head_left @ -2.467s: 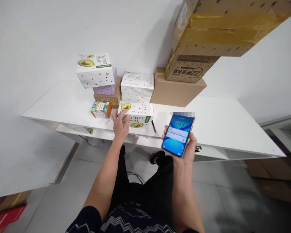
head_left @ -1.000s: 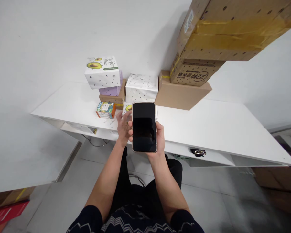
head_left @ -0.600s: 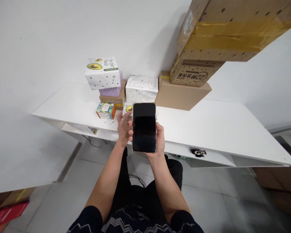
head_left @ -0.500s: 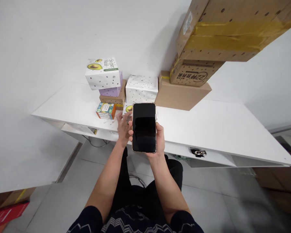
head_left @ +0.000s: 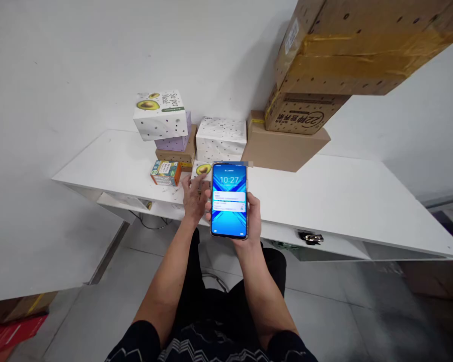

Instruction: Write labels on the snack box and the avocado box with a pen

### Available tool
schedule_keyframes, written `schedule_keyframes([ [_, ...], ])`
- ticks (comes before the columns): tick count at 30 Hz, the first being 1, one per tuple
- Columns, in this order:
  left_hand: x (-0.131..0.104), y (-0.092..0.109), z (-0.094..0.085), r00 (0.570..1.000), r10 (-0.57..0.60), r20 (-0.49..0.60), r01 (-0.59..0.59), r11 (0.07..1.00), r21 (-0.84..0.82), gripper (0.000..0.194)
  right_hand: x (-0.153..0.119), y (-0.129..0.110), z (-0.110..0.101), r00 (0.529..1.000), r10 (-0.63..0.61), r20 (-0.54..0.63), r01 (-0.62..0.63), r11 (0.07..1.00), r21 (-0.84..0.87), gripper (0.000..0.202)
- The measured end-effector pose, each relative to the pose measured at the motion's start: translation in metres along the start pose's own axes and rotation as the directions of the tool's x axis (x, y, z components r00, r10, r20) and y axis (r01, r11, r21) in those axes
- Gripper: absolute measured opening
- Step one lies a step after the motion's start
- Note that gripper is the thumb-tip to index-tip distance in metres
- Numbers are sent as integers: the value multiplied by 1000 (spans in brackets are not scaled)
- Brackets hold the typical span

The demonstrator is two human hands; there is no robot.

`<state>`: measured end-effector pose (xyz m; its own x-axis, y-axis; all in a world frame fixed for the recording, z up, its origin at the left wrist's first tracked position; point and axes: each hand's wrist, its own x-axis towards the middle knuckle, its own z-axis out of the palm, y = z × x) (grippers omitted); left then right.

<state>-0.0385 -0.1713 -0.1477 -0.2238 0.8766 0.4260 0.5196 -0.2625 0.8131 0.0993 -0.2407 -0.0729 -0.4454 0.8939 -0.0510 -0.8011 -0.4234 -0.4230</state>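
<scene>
A smartphone [head_left: 229, 221] with a lit blue lock screen reading 10:27 is held upright by my right hand [head_left: 253, 218], whose fingers wrap round behind it to the left edge. Just left of the phone, my left hand [head_left: 194, 201] has its fingers apart over the desk's front edge and holds nothing. Near its fingertips lies a white box with an avocado picture [head_left: 203, 170], partly hidden behind the phone. A small orange and blue carton [head_left: 166, 173] sits to the left of that hand.
On the white desk [head_left: 324, 201], a Super Meal box [head_left: 160, 114] tops a stack at the left. Behind the phone stands a white speckled box [head_left: 221, 138]. Cardboard boxes [head_left: 287, 148] pile high at the right. A metal clasp [head_left: 311, 238] is on the desk front.
The phone's screen has gone from black to a lit lock screen. My right hand and the phone have shifted slightly right, showing more of the avocado box. My left hand stays nearly where it was.
</scene>
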Motion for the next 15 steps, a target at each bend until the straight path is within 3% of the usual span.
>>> schedule_keyframes([
  [2, 0, 3, -1, 1000, -11, 3, 10, 1000, 29, 47, -8, -8, -6, 991, -111, -74, 108, 993, -48, 58],
  [4, 0, 4, -1, 1000, -8, 1, 8, 999, 48, 47, -18, -20, -18, 944, -281, -171, 257, 955, -149, 56],
  [6, 0, 3, 0, 1000, 6, -5, -5, 999, 49, 47, -26, -37, -37, 824, -493, -279, 393, 852, -346, 53],
  [8, 0, 2, 1, 1000, 5, -7, -4, 999, 50, 47, -32, -56, -63, 621, -702, -348, 394, 664, -635, 51],
  [9, 1, 2, 1, 1000, 0, -7, 0, 999, 52, 47, -33, -66, -77, 515, -783, -349, 303, 548, -780, 51],
  [10, 1, 2, 2, 1000, -3, -8, 4, 999, 54, 47, -34, -76, -92, 439, -841, -315, 154, 416, -896, 53],
  [11, 1, 2, 2, 1000, -5, -10, 6, 998, 55, 47, -35, -84, -105, 424, -868, -260, -27, 274, -961, 55],
  [13, 1, 2, 2, 1000, 2, -15, -1, 999, 54, 48, -34, -97, -130, 478, -867, -143, -333, -28, -942, 58],
  [15, 0, 3, 2, 1000, 15, -18, -14, 999, 51, 49, -30, -104, -150, 537, -840, -76, -529, -266, -806, 60],
])
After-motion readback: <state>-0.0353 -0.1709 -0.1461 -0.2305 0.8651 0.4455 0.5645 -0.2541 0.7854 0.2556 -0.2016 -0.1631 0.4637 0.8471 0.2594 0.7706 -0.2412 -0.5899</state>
